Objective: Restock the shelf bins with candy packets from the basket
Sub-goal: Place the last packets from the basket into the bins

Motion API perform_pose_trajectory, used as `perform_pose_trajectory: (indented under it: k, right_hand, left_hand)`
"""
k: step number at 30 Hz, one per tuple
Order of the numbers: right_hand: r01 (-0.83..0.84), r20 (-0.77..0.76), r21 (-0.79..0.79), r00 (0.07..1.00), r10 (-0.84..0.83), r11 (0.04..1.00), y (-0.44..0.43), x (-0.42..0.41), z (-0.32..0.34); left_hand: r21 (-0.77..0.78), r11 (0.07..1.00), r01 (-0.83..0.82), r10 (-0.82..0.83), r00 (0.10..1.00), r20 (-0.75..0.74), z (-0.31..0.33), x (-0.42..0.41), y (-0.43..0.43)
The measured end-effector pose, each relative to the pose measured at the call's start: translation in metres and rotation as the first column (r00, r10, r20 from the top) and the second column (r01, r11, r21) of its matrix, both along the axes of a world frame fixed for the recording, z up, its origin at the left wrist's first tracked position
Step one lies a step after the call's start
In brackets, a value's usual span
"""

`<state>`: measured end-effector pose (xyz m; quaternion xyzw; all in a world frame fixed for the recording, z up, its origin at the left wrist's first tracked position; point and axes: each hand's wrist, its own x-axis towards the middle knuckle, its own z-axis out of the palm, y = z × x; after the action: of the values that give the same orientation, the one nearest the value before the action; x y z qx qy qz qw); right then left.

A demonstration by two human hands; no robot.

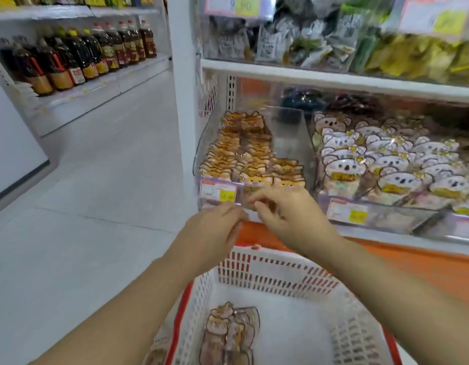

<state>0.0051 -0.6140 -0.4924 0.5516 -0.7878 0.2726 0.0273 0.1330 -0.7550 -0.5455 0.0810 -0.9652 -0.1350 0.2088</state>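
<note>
Both reach forward, left hand [215, 227] beside right hand [290, 216].

A few bear-shaped candy packets [228, 335] are laid flat on the floor of the white lattice basket [275, 270], near its left wall, while the clear left bin [205, 143] is filled with upright rows of orange bear packets [241, 154] and the neighbouring bin [386, 204] with pale koala packets [380, 162].

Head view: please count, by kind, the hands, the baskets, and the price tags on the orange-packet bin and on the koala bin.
Hands: 2, left hand, right hand
Basket: 1
Price tags: 2, orange-packet bin's tag, koala bin's tag
Total: 5
</note>
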Motion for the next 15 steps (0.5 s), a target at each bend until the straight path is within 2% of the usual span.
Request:
perform_pose_trajectory:
  k: [3,6,8,10,12,15]
  right_hand:
    - [0.053,0.185,0.090,0.980,-0.069,0.995,0.039,0.017,-0.063]
    - [0.055,0.426,0.399,0.873,-0.238,0.915,0.062,0.016,-0.137]
    - [-0.013,0.588,0.529,0.727,-0.355,0.849,0.072,0.015,-0.183]
    - [-0.042,0.713,0.576,0.515,-0.476,0.817,0.078,0.016,-0.221]
    - [-0.052,0.737,0.639,0.326,-0.592,0.767,0.084,0.021,-0.254]
    - [-0.092,0.695,0.717,0.170,-0.699,0.691,0.084,0.034,-0.300]
  left_hand:
    - [0.079,0.997,-0.019,-0.010,0.935,0.355,-0.034,0.008,0.025]
    - [0.151,0.982,-0.112,-0.012,0.763,0.646,-0.087,0.011,0.040]
    - [0.229,0.947,-0.223,-0.039,0.629,0.777,-0.124,0.015,0.043]
    - [0.273,0.911,-0.308,-0.070,0.539,0.839,-0.157,0.017,0.046]
    - [0.320,0.874,-0.365,-0.112,0.491,0.864,-0.185,0.018,0.051]
    - [0.344,0.827,-0.444,-0.161,0.400,0.902,-0.222,0.020,0.060]
